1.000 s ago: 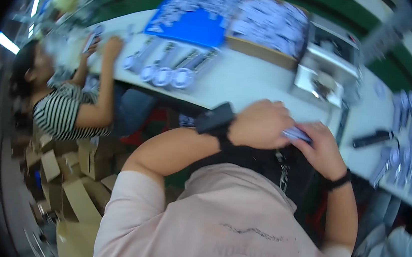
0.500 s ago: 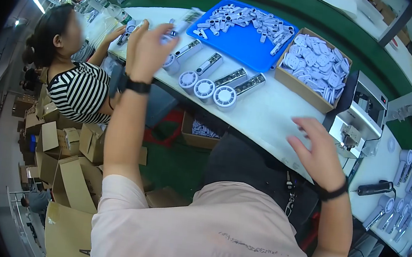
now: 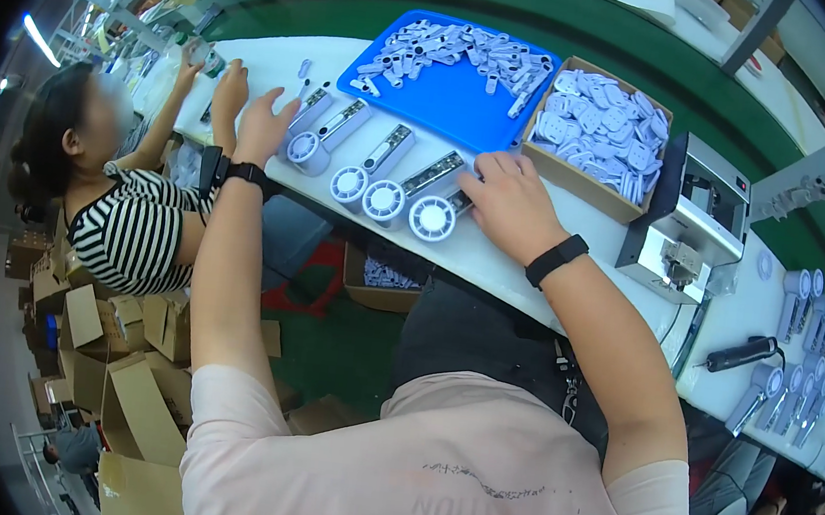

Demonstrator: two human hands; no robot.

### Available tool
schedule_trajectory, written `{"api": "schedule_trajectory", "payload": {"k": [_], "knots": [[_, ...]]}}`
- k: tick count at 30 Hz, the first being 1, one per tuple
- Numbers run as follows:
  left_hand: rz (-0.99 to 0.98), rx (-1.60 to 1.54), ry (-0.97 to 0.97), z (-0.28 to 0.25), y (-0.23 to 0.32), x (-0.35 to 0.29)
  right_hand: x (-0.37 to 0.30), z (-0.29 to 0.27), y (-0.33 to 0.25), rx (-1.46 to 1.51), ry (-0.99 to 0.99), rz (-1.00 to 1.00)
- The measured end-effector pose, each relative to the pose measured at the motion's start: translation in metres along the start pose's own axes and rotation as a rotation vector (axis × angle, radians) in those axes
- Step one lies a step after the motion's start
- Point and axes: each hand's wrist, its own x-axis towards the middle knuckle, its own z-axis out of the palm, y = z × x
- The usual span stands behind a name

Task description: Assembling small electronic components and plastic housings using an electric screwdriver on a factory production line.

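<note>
My left hand (image 3: pixel 264 125) is open, its fingers apart, beside a white handheld fan (image 3: pixel 308 110) at the left end of a row on the table. My right hand (image 3: pixel 510 199) closes over the handle of the rightmost fan (image 3: pixel 432 218), whose round slotted head faces me. Its fingers hide most of that handle. Between my hands lie several more fans, among them one with a round head (image 3: pixel 383 200) and another fan (image 3: pixel 349 183), their handles showing exposed inner parts. A further fan (image 3: pixel 308 151) lies nearer my left hand.
Behind the row, a blue tray (image 3: pixel 428 106) carries many small white parts. A cardboard box (image 3: pixel 581 183) of white covers adjoins it, then a metal machine (image 3: pixel 681 236). Farther right are a black power screwdriver (image 3: pixel 741 354) and more fans (image 3: pixel 761 390). A co-worker (image 3: pixel 140 219) sits at left.
My left hand has come down and left, away from the blurred fan by the tray. My right hand has moved left from the bare tabletop onto the rightmost fan's handle.
</note>
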Motion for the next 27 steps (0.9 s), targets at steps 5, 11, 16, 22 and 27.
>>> {"api": "schedule_trajectory", "payload": {"k": [5, 11, 16, 22, 27], "knots": [[0.194, -0.539, -0.052, 0.005, 0.119, -0.014, -0.062, -0.07, -0.013, 0.129, -0.158, 0.166], [0.353, -0.148, -0.288, 0.028, 0.275, -0.004, -0.207, -0.124, -0.002, 0.149, -0.061, 0.503], [0.32, 0.163, -0.348, 0.118, 0.3, 0.05, -0.242, -0.12, -0.005, 0.184, 0.011, 0.649], [0.429, -0.234, -0.273, 0.106, 0.27, 0.026, -0.251, -0.147, -0.013, 0.214, 0.284, 0.621], [0.287, -1.032, -0.545, -0.007, 0.336, -0.188, -0.24, -0.149, -0.029, 0.823, 0.415, 0.999]]}}
